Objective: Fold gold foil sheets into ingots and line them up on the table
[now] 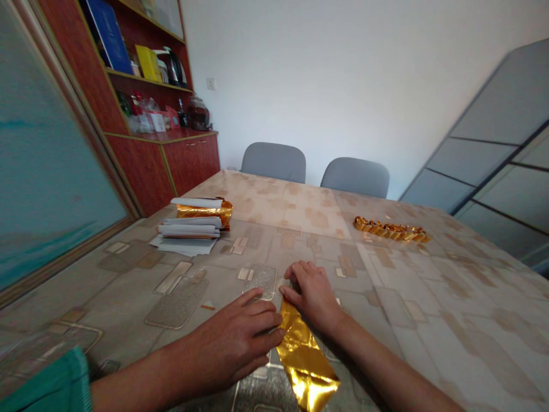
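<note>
A strip of shiny gold foil paper lies creased on the table, running from between my hands toward the near edge. At its far end, my right hand has its fingers curled and its thumb against the tip of the paper. My left hand rests along the strip's left edge, palm down, with its fingers stretched out and the fingertips touching the foil. Farther right, several folded gold foil pieces stand in a row. At the left lies a pile of white and gold paper sheets, some curled over.
The table has a patterned cover. A small orange scrap lies left of my hands. Two grey chairs stand at the far side by the wall. A red-brown cabinet holds bottles and boxes at the back left.
</note>
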